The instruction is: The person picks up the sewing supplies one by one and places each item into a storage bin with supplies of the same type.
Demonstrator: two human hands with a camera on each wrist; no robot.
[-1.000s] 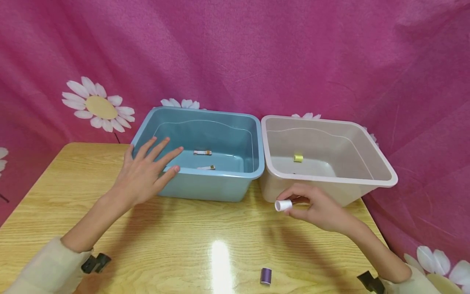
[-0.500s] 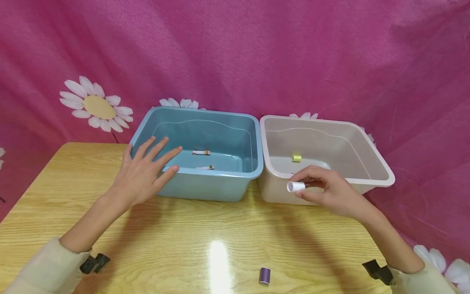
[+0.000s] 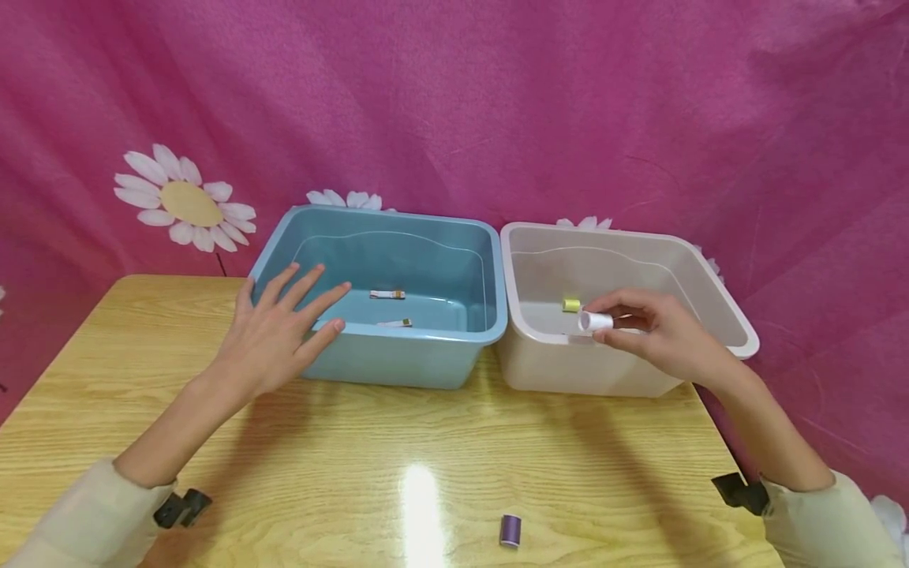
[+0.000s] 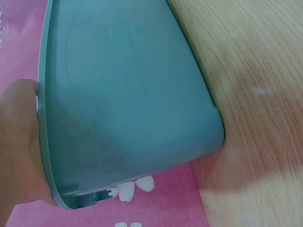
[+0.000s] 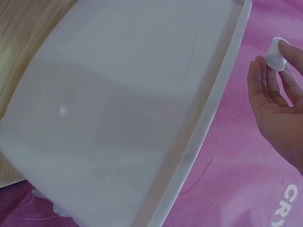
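Note:
Between thumb and fingers, my right hand (image 3: 656,335) pinches a white thread spool (image 3: 595,321) above the front rim of the beige bin (image 3: 589,367). The right wrist view also shows the white spool (image 5: 276,54) at the fingertips, beside the bin's rim. Inside that bin lies a yellow thread spool (image 3: 571,305). My left hand (image 3: 273,339) has its fingers spread over the front left corner of the blue bin (image 3: 398,363). Two small whitish strips, a farther strip (image 3: 387,294) and a nearer strip (image 3: 395,323), lie on the blue bin's floor.
A purple thread spool (image 3: 510,530) stands on the wooden table (image 3: 341,473) near its front. The two bins sit side by side at the back, against a pink flowered cloth (image 3: 440,110).
My right hand has carried the white spool up and to the right, from in front of the beige bin to above its rim. The left hand has stayed at the blue bin.

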